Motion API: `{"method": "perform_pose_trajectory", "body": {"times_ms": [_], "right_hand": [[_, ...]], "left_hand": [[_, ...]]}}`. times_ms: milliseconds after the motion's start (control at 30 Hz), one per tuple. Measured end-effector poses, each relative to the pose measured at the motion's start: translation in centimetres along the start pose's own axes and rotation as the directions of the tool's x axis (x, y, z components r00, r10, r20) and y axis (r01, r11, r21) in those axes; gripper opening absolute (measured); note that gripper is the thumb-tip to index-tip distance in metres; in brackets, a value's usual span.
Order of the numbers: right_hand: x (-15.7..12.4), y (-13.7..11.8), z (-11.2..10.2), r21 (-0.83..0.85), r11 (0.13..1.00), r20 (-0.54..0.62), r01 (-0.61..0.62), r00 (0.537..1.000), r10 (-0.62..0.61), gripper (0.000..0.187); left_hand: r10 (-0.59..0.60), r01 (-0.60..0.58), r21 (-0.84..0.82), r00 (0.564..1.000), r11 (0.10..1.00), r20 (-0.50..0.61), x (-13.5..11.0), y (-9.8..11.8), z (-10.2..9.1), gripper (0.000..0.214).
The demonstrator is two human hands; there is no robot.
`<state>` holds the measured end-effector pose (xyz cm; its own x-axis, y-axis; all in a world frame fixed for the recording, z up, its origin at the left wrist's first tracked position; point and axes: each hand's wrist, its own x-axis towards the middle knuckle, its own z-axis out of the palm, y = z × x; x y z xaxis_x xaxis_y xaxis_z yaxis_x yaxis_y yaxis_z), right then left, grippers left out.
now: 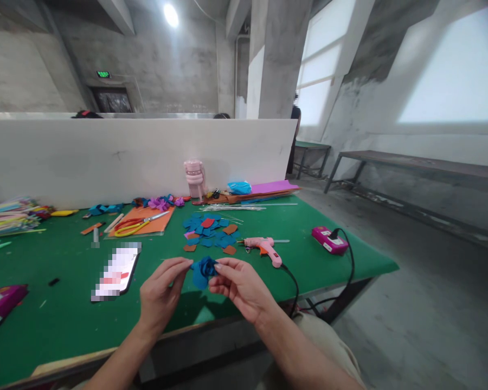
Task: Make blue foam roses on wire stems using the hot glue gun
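Observation:
A blue artificial flower [205, 268] with curled petals is held up above the front of the table, between my two hands. My left hand [165, 287] pinches the flower's left side with its fingertips. On the other side, my right hand [238, 281] grips it between thumb and fingers. Just beyond lies a loose pile of blue petal pieces [211, 233], with a few brown ones and a red one among them. A pink hot glue gun [266, 249] rests on its side to the right of the pile, its nozzle pointing left.
Left of my hands is a phone [117, 271]. Behind it, scissors [140, 223] lie on orange sheets [160, 222]. A purple power strip [329, 240] sits at the right; the glue gun's cord hangs over the front edge. A pink bottle [194, 179] stands against the white partition [138, 157].

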<state>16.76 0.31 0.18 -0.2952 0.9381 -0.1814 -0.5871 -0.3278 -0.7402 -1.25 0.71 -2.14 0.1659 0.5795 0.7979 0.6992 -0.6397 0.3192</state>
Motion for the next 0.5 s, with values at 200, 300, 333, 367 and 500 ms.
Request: {"method": "perform_pose_trajectory", "body": {"times_ms": [200,300,333,367,500], "right_hand": [[0.08,-0.24,-0.36,-0.017,1.000,0.037,-0.022,0.999,0.023,0.030],[0.00,-0.35,-0.36,-0.005,1.000,0.042,-0.015,0.999,0.015,0.028],[-0.03,-0.38,-0.31,0.001,1.000,0.042,-0.008,0.999,0.008,0.027],[-0.07,-0.40,-0.25,0.005,1.000,0.045,0.001,0.999,-0.001,0.027],[-0.21,-0.43,-0.07,-0.021,0.999,0.062,0.040,0.997,-0.039,0.028]], "left_hand": [[-0.009,0.009,0.003,1.000,1.000,0.024,0.00,0.00,-0.02,0.018],[0.001,-0.001,0.001,1.000,1.000,0.027,-0.11,-0.11,0.03,0.018],[0.006,-0.006,0.001,1.000,1.000,0.024,-0.15,-0.15,0.06,0.018],[0.011,-0.011,0.000,1.000,1.000,0.021,-0.17,-0.19,0.08,0.018],[0.017,-0.017,-0.004,1.000,1.000,0.021,-0.20,-0.29,0.14,0.017]]}}
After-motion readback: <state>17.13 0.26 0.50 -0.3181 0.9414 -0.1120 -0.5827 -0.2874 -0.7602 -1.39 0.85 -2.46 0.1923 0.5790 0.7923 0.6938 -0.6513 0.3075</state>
